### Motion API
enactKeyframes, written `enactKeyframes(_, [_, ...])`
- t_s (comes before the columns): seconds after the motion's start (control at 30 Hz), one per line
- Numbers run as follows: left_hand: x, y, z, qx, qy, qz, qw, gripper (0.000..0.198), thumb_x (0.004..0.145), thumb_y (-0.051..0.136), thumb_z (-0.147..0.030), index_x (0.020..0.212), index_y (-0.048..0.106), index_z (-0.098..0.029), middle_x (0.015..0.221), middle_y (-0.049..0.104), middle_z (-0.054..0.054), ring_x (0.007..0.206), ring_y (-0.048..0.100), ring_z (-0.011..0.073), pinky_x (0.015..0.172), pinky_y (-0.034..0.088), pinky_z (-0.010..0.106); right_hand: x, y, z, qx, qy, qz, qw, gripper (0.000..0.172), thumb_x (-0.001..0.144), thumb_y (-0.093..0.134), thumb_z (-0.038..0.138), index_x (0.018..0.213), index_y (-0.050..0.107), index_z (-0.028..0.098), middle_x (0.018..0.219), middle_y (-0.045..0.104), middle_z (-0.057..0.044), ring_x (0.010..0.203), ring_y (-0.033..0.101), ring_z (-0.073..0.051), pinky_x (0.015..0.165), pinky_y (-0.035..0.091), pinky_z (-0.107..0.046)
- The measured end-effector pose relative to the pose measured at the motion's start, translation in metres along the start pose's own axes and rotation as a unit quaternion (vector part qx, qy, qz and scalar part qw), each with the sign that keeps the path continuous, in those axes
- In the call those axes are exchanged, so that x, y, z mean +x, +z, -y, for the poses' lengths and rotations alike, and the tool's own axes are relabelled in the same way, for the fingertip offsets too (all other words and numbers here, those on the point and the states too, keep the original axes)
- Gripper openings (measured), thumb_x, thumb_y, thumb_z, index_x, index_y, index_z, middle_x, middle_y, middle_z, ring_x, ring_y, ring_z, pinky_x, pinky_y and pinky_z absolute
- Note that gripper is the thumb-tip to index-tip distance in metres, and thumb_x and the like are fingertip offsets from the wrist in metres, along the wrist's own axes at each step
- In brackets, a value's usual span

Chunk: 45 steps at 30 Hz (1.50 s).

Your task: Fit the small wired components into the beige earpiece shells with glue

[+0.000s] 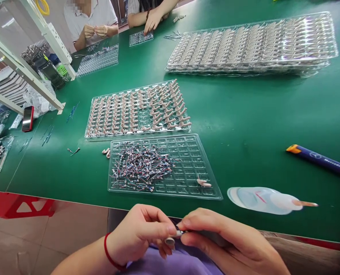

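My left hand point(142, 233) and my right hand point(224, 240) meet below the table's front edge, over my lap. Both are pinched together on a small part point(179, 233), greyish with a metal tip, too small to name. A clear tray point(192, 160) right in front of me carries a heap of small wired components point(141, 166) and one beige earpiece-shaped part point(203, 183). Behind it a second clear tray point(91, 131) is filled with rows of beige parts point(135, 110).
A stack of filled clear trays point(252, 46) lies at the far right. A clear squeeze bottle point(264, 200) lies on its side near the front edge, beside a blue pen-like tool point(320, 159). Two other people work at the far end. A red phone point(28, 118) lies left.
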<state>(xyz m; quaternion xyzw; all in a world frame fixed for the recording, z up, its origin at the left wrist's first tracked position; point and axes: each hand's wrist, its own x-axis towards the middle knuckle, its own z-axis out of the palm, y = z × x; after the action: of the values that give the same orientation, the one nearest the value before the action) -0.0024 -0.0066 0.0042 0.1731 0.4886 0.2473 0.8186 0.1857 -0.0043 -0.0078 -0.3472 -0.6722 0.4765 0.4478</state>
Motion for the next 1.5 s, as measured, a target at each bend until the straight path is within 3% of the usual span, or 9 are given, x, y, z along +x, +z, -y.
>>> enactKeyframes(0.23, [-0.001,-0.001,0.003,0.005,0.037,-0.005,0.999,0.040,0.052,0.086,-0.043,0.060,0.064,-0.011,0.048,0.061,0.000,0.037,0.052,0.0072,0.040,0.042,0.018,-0.004,0.002,-0.004,-0.008,-0.003,0.040,0.999,0.029,0.083,0.067,0.010,0.105,0.063,0.028,0.086,0.073,0.002,0.072,0.071,-0.011,0.067,0.058,-0.015])
enactKeyframes(0.43, [-0.002,-0.003,0.007,0.011,0.057,-0.018,0.998,0.038,0.055,0.086,-0.041,0.061,0.064,-0.011,0.050,0.061,0.001,0.040,0.053,0.0073,0.041,0.043,0.018,0.000,-0.001,-0.003,-0.038,0.000,0.001,0.999,0.018,0.084,0.068,0.023,0.102,0.068,0.026,0.088,0.074,-0.003,0.077,0.073,-0.015,0.068,0.059,-0.016])
enactKeyframes(0.67, [-0.007,0.002,0.001,0.060,0.077,-0.023,0.995,0.040,0.058,0.085,-0.043,0.064,0.063,-0.011,0.053,0.059,0.000,0.044,0.052,0.0060,0.047,0.043,0.019,-0.001,0.002,-0.004,-0.018,0.002,0.030,0.999,0.019,0.087,0.057,0.010,0.095,0.065,0.025,0.080,0.067,-0.001,0.069,0.068,-0.012,0.060,0.057,-0.016])
enactKeyframes(1.0, [-0.012,0.008,0.002,0.115,0.139,-0.050,0.982,0.039,0.063,0.082,-0.044,0.064,0.062,-0.011,0.057,0.056,-0.002,0.047,0.045,0.0037,0.050,0.037,0.018,-0.006,0.008,-0.005,-0.012,-0.006,0.028,1.000,0.021,0.088,0.054,0.008,0.098,0.061,0.025,0.081,0.065,-0.001,0.070,0.066,-0.011,0.061,0.056,-0.016])
enactKeyframes(1.3, [-0.011,0.000,0.004,0.075,0.106,-0.005,0.992,0.035,0.064,0.083,-0.041,0.074,0.070,-0.010,0.063,0.064,0.002,0.056,0.056,0.0086,0.060,0.045,0.023,-0.005,0.009,-0.006,0.003,0.000,-0.002,1.000,0.021,0.086,0.057,0.008,0.097,0.065,0.024,0.080,0.067,-0.002,0.070,0.068,-0.013,0.061,0.057,-0.017])
enactKeyframes(1.5, [-0.009,-0.003,0.008,0.061,0.092,-0.008,0.994,0.034,0.063,0.084,-0.040,0.074,0.070,-0.011,0.062,0.064,0.002,0.055,0.057,0.0095,0.060,0.047,0.024,-0.010,0.011,-0.007,-0.033,-0.025,-0.028,0.999,0.019,0.086,0.059,0.011,0.099,0.067,0.024,0.080,0.068,-0.003,0.069,0.069,-0.013,0.060,0.058,-0.017])
